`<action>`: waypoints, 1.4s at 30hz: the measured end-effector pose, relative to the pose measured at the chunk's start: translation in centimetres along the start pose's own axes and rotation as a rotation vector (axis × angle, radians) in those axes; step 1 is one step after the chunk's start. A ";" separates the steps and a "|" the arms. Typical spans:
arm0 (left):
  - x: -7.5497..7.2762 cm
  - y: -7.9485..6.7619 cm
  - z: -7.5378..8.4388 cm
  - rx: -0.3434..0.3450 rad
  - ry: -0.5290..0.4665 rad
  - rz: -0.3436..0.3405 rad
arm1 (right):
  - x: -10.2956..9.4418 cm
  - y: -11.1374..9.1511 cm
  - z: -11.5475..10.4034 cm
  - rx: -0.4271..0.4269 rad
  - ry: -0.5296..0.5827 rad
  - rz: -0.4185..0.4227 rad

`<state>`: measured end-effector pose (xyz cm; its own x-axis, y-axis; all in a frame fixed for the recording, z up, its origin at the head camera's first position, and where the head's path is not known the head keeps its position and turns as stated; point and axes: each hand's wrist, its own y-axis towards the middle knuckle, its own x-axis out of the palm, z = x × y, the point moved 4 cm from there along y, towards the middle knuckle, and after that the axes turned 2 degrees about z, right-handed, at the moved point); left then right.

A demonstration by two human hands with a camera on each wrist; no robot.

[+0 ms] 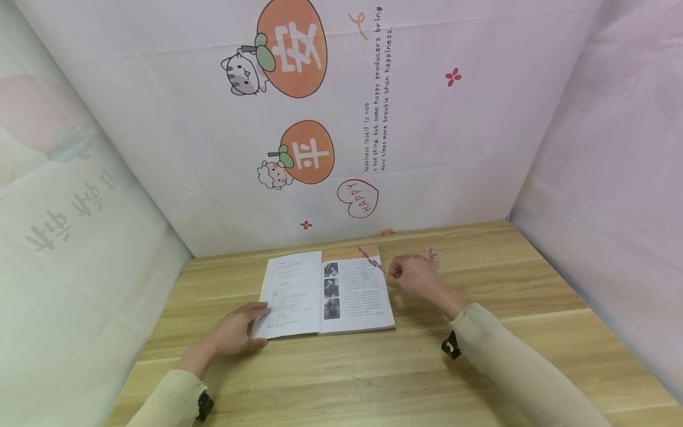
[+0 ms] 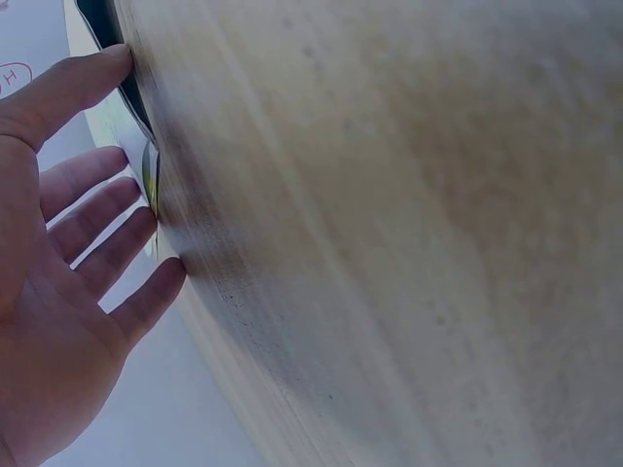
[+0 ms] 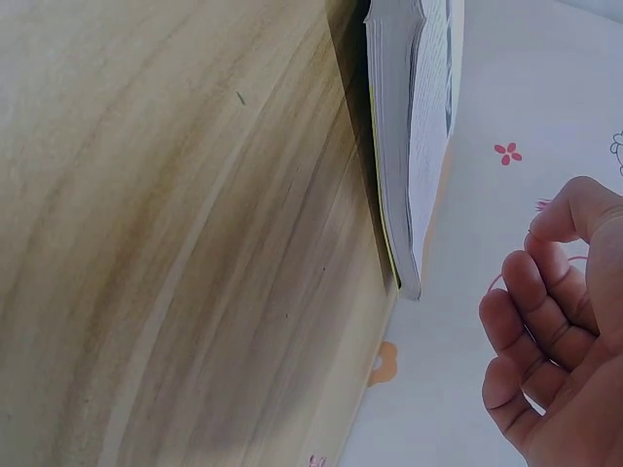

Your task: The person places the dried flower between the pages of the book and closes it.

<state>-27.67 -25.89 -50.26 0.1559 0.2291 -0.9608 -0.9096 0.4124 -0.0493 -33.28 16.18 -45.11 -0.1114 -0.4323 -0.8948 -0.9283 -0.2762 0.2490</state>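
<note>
An open book [image 1: 299, 290] lies on the wooden table, with text on the left page and three dark photos beside text on the right page. My left hand [image 1: 235, 332] rests at the book's lower left corner, fingers fairly straight along its edge, as the left wrist view [image 2: 78, 233] also shows. Just off the right page, my right hand [image 1: 416, 276] pinches a thin stem-like piece between thumb and forefinger. Its slender purple end [image 1: 368, 256] reaches over the page's top. Behind that hand shows a pink tuft [image 1: 431, 255]; whether it joins the held piece I cannot tell.
The wooden table [image 1: 341, 379] meets a printed white cloth backdrop [image 1: 416, 148] at its far edge. More cloth hangs at the left [image 1: 69, 237] and the right [image 1: 603, 178]. Both wrists wear black straps.
</note>
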 end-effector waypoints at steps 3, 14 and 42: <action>0.0 0.0 0.0 -0.001 0.000 0.001 | 0.1 0.0 -0.1 0.000 -0.010 -0.004; -0.3 -0.2 0.1 -0.006 0.005 0.004 | 0.2 0.2 -0.3 0.014 -0.019 -0.027; -0.1 0.0 0.1 -0.020 -0.008 -0.014 | 1.3 0.2 -1.0 -0.030 0.019 -0.060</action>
<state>-27.63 -25.84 -50.10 0.1716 0.2311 -0.9577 -0.9148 0.3981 -0.0678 -33.25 14.71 -45.87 -0.0491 -0.4307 -0.9012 -0.9221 -0.3271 0.2066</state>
